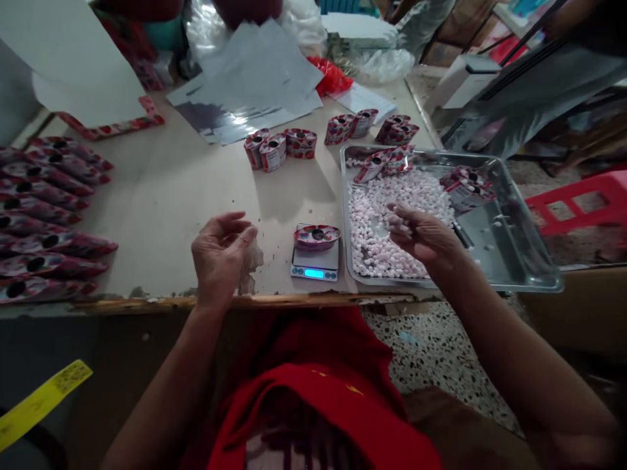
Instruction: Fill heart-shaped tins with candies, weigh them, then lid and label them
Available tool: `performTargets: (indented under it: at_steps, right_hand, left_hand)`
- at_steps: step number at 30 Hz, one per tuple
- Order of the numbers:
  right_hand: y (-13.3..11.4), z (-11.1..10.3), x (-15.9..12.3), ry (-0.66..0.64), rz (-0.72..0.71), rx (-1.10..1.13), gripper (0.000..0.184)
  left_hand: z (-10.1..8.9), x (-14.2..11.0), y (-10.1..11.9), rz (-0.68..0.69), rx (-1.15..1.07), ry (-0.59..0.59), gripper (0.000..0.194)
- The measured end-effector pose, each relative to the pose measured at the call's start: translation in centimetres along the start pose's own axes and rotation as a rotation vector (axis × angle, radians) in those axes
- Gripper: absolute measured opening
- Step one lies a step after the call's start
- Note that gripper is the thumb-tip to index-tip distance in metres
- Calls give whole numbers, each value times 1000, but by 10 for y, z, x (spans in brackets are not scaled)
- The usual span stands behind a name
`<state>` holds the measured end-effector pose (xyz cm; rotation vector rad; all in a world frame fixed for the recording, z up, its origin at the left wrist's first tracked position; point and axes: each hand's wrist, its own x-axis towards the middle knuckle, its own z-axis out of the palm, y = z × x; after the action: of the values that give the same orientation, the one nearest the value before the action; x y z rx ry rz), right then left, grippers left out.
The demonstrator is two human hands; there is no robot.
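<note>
A small digital scale (315, 264) with a lit blue display sits at the table's front edge, and a red printed pouch (317, 236) rests open on top of it. My left hand (221, 254) hovers left of the scale, palm up, fingers curled with nothing visible in them. My right hand (420, 234) is over the metal tray (509, 261), fingers pinched on a few small pink and white candies (392, 219). The tray's left half is heaped with those candies, and several pouches (465, 186) lie at its far end.
Rows of flat pouches (44, 215) cover the table's left side. Filled upright pouches (277, 149) stand in groups behind the scale. Silver sheets (255, 85) and plastic bags lie at the back. A red stool (582, 202) is on the right. The table edge (274, 301) is chipped.
</note>
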<state>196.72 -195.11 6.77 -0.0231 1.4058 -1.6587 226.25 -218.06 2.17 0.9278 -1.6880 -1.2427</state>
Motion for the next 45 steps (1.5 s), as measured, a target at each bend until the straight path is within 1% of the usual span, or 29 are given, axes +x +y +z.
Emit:
performTargets:
  at_steps: [3, 7, 9, 11, 14, 16, 18, 23, 26, 29, 33, 40, 45]
  right_hand:
    - [1, 12, -5, -53, -33, -46, 16]
    - [4, 34, -9, -76, -137, -132, 18]
    - [4, 44, -10, -111, -187, -177, 21]
    - [4, 53, -13, -163, -207, -212, 23]
    - [2, 66, -15, -260, -184, -219, 24]
    - [1, 74, -16, -319, -136, -188, 27]
    - [0, 79, -15, -346, -79, -153, 27]
    - [0, 86, -10, -354, -14, -154, 18]
    - [1, 88, -7, -355, -11, -196, 19]
    - [4, 90, -6, -352, -38, -243, 23]
    - [4, 94, -6, -367, -86, -301, 23]
    - [-3, 93, -6, -370, -57, -325, 25]
    - [-1, 95, -10, -393, -134, -386, 26]
  left_hand:
    - [-6, 3, 10, 94, 5, 66, 34]
    - [-9, 3, 24, 178, 52, 38, 33]
    - [-9, 2, 29, 196, 80, 33, 33]
    - [-9, -1, 31, 206, 85, 27, 32]
    - [-8, -3, 34, 203, 107, 9, 33]
    - [-7, -5, 36, 197, 126, -4, 33]
    - [-7, -5, 37, 200, 123, -12, 33]
    - [-5, -7, 40, 205, 105, -46, 35]
    - [-2, -7, 38, 183, 143, -81, 39]
    - [1, -7, 35, 166, 168, -113, 44]
    - [7, -9, 31, 130, 181, -160, 46]
    - [16, -14, 27, 97, 185, -212, 46]
    - [21, -15, 27, 76, 176, -235, 48]
